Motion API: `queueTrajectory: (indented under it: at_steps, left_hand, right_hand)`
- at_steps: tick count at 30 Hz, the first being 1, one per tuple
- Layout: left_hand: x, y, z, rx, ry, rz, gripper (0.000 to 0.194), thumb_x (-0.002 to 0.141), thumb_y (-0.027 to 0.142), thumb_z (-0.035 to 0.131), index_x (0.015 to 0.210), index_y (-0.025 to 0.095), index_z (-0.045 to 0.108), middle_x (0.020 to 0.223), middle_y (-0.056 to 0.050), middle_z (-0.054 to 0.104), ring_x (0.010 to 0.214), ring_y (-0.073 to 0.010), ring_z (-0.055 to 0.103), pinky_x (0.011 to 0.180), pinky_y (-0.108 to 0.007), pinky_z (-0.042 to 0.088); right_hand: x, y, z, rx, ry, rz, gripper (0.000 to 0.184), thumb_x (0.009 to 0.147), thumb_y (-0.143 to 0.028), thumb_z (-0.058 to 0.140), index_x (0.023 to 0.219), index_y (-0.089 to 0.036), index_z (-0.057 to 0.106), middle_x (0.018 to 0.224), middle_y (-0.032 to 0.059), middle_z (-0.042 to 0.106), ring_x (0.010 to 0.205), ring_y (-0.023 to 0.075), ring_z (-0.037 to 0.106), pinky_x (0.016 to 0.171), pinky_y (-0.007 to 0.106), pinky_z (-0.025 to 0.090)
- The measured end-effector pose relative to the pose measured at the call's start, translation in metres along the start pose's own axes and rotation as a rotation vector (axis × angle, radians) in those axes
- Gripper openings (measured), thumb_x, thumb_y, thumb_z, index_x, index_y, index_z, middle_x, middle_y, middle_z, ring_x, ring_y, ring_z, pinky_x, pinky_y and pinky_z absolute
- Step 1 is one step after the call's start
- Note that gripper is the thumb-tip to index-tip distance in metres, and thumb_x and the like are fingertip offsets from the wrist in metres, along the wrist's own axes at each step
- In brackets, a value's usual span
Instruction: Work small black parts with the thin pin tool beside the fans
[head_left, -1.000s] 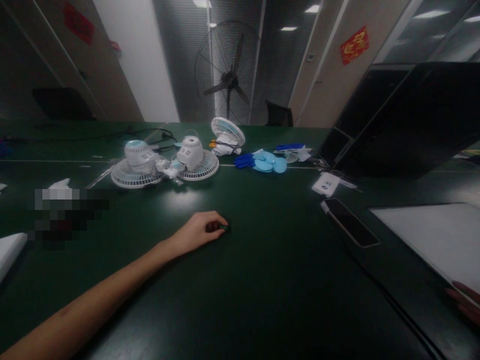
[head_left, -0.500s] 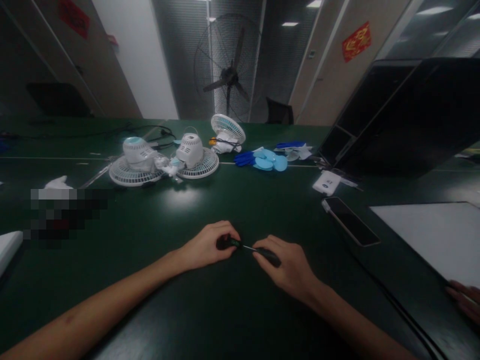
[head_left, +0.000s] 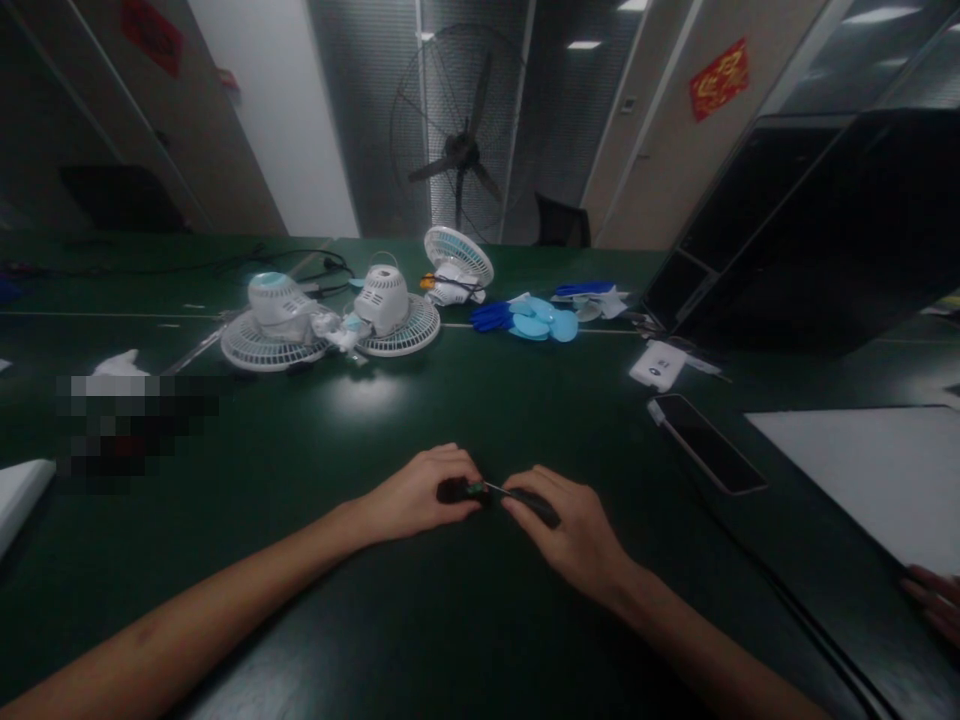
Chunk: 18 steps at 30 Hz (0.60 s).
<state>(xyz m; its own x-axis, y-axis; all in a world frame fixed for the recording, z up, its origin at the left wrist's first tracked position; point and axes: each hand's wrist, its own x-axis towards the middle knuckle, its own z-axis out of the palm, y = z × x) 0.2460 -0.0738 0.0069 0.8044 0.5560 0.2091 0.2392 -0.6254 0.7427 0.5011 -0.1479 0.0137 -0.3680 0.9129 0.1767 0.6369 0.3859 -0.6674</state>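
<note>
Low over the dark green table, my left hand (head_left: 427, 492) is closed on a small black part with a green piece (head_left: 475, 488) at its end; its exact kind is too small to make out. From the right, my right hand (head_left: 574, 525) grips the black handle of a screwdriver (head_left: 534, 505). The thin metal shaft points left, and its tip meets or nearly meets the green end of the black part. Fingers and thumb partly cover both held things.
White fans (head_left: 384, 305) lie farther back, beside blue gloves (head_left: 491, 317) and light-blue fan blades (head_left: 544, 320). To the right are a phone (head_left: 709, 443), a small white box (head_left: 658, 366), black cables, a white board (head_left: 877, 470) and a large dark monitor (head_left: 810, 240). Another person's hand (head_left: 934, 595) shows at the right edge.
The green-ended part is turned slightly in my left hand, showing more of its green end. My right hand and the screwdriver have shifted a little left. The camera view has moved slightly.
</note>
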Motion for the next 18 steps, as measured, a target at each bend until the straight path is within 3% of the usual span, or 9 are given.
queueTrajectory:
  at_steps: [4, 9, 14, 18]
  left_hand:
    - [0.0006, 0.0, -0.0004, 0.01, 0.007, 0.004, 0.012, 0.094, 0.023, 0.072, 0.105, 0.019, 0.069, 0.108, -0.006, 0.069, 0.104, -0.0212, 0.062, 0.095, -0.037, 0.047]
    - [-0.0013, 0.0008, -0.0012, 0.014, 0.016, -0.033, 0.017, 0.093, 0.023, 0.072, 0.11, 0.02, 0.069, 0.11, -0.005, 0.067, 0.106, -0.0217, 0.06, 0.097, -0.038, 0.047]
    - [-0.0037, 0.0041, -0.0008, -0.025, 0.049, -0.092, 0.047, 0.088, 0.021, 0.076, 0.132, 0.024, 0.061, 0.125, -0.008, 0.061, 0.108, -0.0224, 0.059, 0.092, -0.037, 0.051]
    - [-0.0043, 0.0054, -0.001, -0.031, 0.022, -0.072, 0.052, 0.088, 0.021, 0.075, 0.138, 0.025, 0.058, 0.125, -0.008, 0.06, 0.108, -0.0226, 0.059, 0.094, -0.038, 0.051]
  right_hand:
    - [0.0012, -0.0004, 0.0019, 0.051, 0.072, -0.015, 0.014, 0.104, -0.029, 0.059, 0.108, -0.024, 0.07, 0.1, 0.0034, 0.072, 0.088, 0.0195, 0.069, 0.077, 0.031, 0.054]
    - [-0.0046, 0.0018, -0.0016, 0.013, 0.059, -0.005, 0.013, 0.101, -0.028, 0.059, 0.103, -0.023, 0.071, 0.095, 0.0034, 0.071, 0.081, 0.0193, 0.068, 0.073, 0.031, 0.054]
    - [-0.0061, 0.0005, -0.0007, -0.015, 0.014, 0.004, 0.015, 0.101, -0.029, 0.059, 0.102, -0.024, 0.072, 0.093, 0.0026, 0.07, 0.077, 0.0182, 0.067, 0.069, 0.03, 0.052]
    - [-0.0043, -0.0003, 0.0029, -0.051, 0.005, -0.001, 0.015, 0.102, -0.03, 0.06, 0.108, -0.025, 0.072, 0.096, 0.0021, 0.07, 0.078, 0.0179, 0.067, 0.069, 0.03, 0.051]
